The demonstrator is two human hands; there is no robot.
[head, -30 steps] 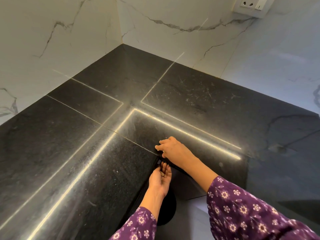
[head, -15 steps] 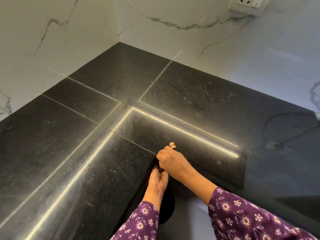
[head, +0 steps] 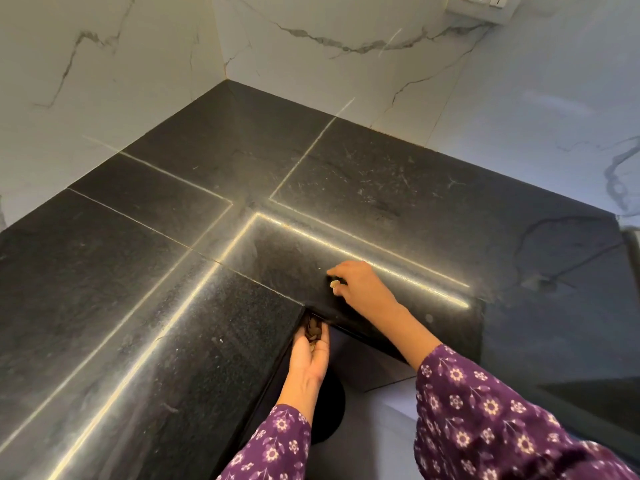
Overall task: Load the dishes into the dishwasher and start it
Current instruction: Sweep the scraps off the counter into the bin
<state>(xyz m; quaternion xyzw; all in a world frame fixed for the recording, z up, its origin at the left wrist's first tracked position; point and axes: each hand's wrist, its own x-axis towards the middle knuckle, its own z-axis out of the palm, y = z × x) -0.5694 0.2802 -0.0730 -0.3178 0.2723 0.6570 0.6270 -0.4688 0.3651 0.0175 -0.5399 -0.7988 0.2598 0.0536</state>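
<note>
Black stone makes up the corner countertop [head: 138, 306] we are leaning over, and no dish and no dishwasher is in view, so we judge this a tidying step off to the side of the loading. Our right hand [head: 363, 289] rests on the stone with its fingers curled, and one pale scrap [head: 334, 284] sits between forefinger and thumb, pinched as far as we can make out. Our left hand [head: 310, 362] waits palm up, just under the inner corner of the counter edge. It is cupped round a small heap of brown scraps [head: 314, 332], which are too clumped to count. The move ahead turns on this line: the cupped palm lies toward us and a little to the left of the pale scrap, down past the edge. The right hand is far nearer the scrap, so it would bring the scrap back along that diagonal and let it fall into the cup. The scrap is too small for us to give it a long axis. We count two hands, one pale scrap, one brown heap, one round dark thing [head: 332, 410] below the left wrist, which we cannot identify, and one socket plate [head: 481, 5] on the marble wall [head: 104, 64].
</note>
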